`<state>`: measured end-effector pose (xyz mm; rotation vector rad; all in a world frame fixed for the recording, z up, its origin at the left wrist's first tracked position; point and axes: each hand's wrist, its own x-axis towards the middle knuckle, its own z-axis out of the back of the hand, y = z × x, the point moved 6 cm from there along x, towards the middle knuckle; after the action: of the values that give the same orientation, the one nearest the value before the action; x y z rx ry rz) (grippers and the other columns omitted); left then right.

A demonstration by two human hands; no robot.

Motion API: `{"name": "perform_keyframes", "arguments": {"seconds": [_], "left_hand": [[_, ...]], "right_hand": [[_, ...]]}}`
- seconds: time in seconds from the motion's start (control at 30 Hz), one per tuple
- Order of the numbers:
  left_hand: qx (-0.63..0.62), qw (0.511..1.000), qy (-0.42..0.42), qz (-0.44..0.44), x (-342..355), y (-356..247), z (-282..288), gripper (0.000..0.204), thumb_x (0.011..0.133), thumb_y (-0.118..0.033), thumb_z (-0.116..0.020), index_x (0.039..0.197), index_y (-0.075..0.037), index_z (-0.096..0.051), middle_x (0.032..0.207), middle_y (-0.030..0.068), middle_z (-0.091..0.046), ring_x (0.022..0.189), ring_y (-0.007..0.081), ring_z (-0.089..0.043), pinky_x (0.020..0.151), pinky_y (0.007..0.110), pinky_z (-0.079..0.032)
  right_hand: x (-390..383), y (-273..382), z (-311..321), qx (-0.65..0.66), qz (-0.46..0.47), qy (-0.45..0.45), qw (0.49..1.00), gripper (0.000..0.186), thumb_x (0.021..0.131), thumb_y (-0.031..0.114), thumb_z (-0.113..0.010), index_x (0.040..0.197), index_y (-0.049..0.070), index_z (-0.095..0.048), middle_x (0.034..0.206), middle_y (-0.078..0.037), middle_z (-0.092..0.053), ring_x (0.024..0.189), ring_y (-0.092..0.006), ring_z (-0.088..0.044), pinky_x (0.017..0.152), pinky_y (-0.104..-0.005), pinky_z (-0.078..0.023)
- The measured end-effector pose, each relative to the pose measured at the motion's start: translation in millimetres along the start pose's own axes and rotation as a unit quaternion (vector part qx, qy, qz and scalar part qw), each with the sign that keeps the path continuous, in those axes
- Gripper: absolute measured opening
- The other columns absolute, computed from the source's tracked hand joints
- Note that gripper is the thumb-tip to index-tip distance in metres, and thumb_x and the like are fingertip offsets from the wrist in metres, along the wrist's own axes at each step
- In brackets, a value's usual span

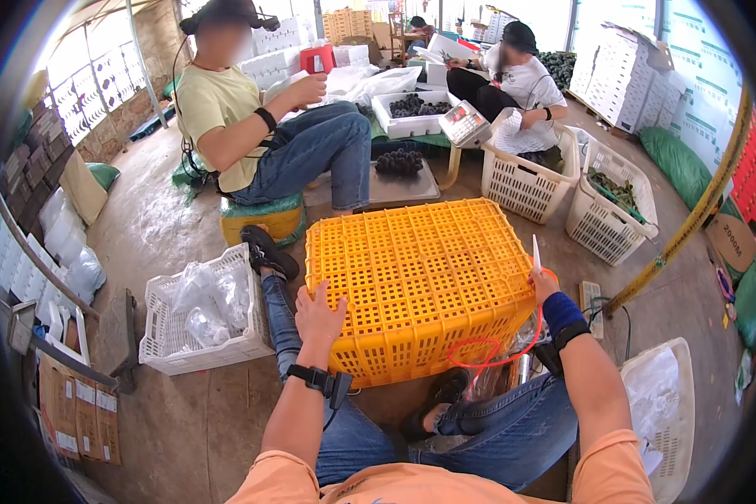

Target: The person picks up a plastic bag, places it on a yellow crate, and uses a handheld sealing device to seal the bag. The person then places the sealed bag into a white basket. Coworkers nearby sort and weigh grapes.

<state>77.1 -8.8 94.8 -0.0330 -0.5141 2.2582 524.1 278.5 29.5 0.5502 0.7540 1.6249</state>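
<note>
In front of me an upturned yellow plastic crate stands with its slotted base facing up. My left hand rests on its near left corner, fingers spread and holding nothing. At the crate's right edge, my right hand is closed on a slim pointed tool with a pale tip; its exact kind is unclear. Orange-red shows beside that hand, and a red cord hangs in loops below it, against the crate's near side.
White crates with plastic bags stand at left and right. Beyond the yellow crate, dark grapes lie on a scale platform. Two seated people work there, beside white baskets. A yellow pole rises at right.
</note>
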Motion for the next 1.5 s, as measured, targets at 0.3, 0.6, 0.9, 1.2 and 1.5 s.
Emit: {"name": "perform_keyframes", "arguments": {"seconds": [0.3,0.6,0.9,1.2,1.5], "left_hand": [[-0.005,1.000,-0.021,-0.012,0.3,2.2,-2.4,0.055,0.082,-0.040,-0.059,0.130,-0.016,-0.046,0.131,0.0212,-0.035,0.121,0.0359,-0.038,0.094,0.043,-0.041],[-0.004,1.000,-0.017,-0.014,0.2,0.1,-1.8,0.055,0.082,-0.040,-0.059,0.130,-0.016,-0.045,0.132,0.0208,-0.035,0.121,0.0358,-0.037,0.094,0.044,-0.040],[-0.003,1.000,-0.013,-0.010,0.4,0.7,-1.1,0.056,0.082,-0.040,-0.059,0.131,-0.016,-0.045,0.132,0.0212,-0.034,0.122,0.0359,-0.037,0.094,0.044,-0.040],[-0.002,1.000,-0.010,-0.008,0.4,-0.8,-0.4,0.056,0.082,-0.040,-0.059,0.130,-0.016,-0.046,0.132,0.0210,-0.035,0.121,0.0361,-0.038,0.094,0.043,-0.041],[-0.003,1.000,-0.019,-0.010,-0.2,0.5,-0.4,0.055,0.081,-0.040,-0.060,0.130,-0.016,-0.046,0.131,0.0211,-0.036,0.120,0.0361,-0.039,0.094,0.043,-0.041]], "right_hand": [[1.4,-2.2,-0.8,0.007,-0.017,0.013,1.000,0.048,0.095,0.047,-0.035,0.080,0.006,-0.054,0.074,-0.007,-0.052,0.071,-0.0199,-0.050,0.071,-0.0325,-0.040],[2.7,-4.3,-1.5,0.022,-0.023,0.009,0.999,0.048,0.094,0.048,-0.036,0.080,0.006,-0.054,0.075,-0.008,-0.053,0.072,-0.0195,-0.051,0.070,-0.0330,-0.040],[0.3,-2.4,-0.8,0.029,-0.016,-0.010,0.999,0.048,0.094,0.047,-0.037,0.078,0.006,-0.055,0.072,-0.007,-0.053,0.070,-0.0191,-0.051,0.068,-0.0327,-0.041],[1.9,-2.3,0.9,0.016,-0.004,0.002,1.000,0.047,0.094,0.046,-0.037,0.079,0.005,-0.056,0.074,-0.008,-0.054,0.073,-0.0207,-0.053,0.072,-0.0330,-0.041],[-4.5,3.7,1.9,0.001,-0.011,0.005,1.000,0.047,0.094,0.046,-0.036,0.080,0.006,-0.055,0.076,-0.009,-0.055,0.075,-0.0209,-0.053,0.073,-0.0334,-0.041]]}}
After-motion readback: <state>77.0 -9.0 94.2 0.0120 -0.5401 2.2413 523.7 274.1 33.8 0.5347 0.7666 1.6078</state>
